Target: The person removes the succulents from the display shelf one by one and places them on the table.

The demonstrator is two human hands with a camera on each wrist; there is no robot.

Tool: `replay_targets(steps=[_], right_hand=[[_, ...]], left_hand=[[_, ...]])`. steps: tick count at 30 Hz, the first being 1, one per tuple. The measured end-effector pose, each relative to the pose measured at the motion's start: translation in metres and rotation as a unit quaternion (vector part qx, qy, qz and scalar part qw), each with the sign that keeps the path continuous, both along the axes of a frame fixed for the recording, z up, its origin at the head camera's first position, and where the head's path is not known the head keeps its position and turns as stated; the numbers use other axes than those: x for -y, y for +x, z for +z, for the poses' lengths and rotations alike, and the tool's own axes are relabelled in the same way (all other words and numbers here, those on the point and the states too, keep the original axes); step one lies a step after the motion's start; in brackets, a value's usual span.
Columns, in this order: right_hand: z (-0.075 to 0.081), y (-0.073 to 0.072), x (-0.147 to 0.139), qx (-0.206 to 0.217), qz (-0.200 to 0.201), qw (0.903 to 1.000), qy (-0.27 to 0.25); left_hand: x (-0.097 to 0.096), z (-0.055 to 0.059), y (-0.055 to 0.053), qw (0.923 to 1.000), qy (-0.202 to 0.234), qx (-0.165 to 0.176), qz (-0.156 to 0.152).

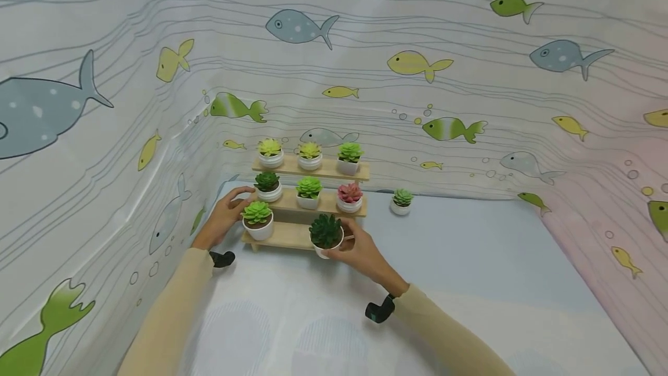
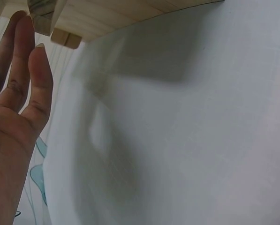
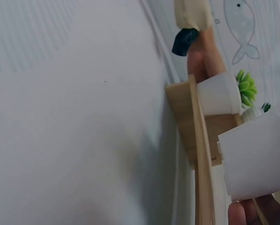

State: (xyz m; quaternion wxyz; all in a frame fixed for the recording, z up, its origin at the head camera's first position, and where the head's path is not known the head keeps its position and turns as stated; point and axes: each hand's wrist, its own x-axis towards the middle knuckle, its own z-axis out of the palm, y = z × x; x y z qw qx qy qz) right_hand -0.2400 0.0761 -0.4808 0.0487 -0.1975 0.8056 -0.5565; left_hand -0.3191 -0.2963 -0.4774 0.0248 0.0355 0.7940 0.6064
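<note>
A person's right hand [image 1: 362, 254] grasps the white pot of a dark green succulent [image 1: 326, 231], thumb on the near side and fingers round the far right, at the front right corner of the bottom shelf [image 1: 292, 235] of a three-tier wooden stand; whether the pot touches the wood cannot be told. The left hand [image 1: 225, 220] grasps no pot: its fingers lie loosely extended, fingertips at the left end of the stand, where the left wrist view shows them right by the wood. The stand occupies the far left part of the table [image 1: 469, 266]. At the bottom shelf's left end sits a bright green succulent [image 1: 258, 222]. The middle shelf [image 1: 289, 199] carries, left to right, a deep green rosette [image 1: 268, 185], a light green plant [image 1: 309, 191] and a reddish-pink succulent [image 1: 349, 196]. Two yellow-green plants and a green one line the top shelf [image 1: 290, 167]. Right of the stand, near the table's far edge, a small potted succulent [image 1: 401, 202] stands alone.
</note>
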Motion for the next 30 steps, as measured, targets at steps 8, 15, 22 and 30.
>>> replay_targets(steps=[8, 15, 22, 30], right_hand=[[-0.001, 0.004, -0.016, -0.011, -0.012, 0.9999, 0.003], [-0.001, 0.003, -0.035, -0.024, -0.023, 0.9995, 0.0], [-0.001, 0.004, -0.054, -0.009, -0.035, 0.9994, 0.0], [0.022, 0.006, -0.071, -0.015, -0.043, 0.9989, -0.012]], left_hand=[[0.002, 0.003, 0.001, 1.0, 0.0, -0.006, -0.006], [0.005, -0.013, -0.007, 0.9999, 0.006, -0.012, -0.006], [0.011, -0.032, -0.009, 0.9999, -0.001, 0.006, 0.012], [0.005, -0.009, -0.006, 0.9999, 0.011, 0.004, -0.007]])
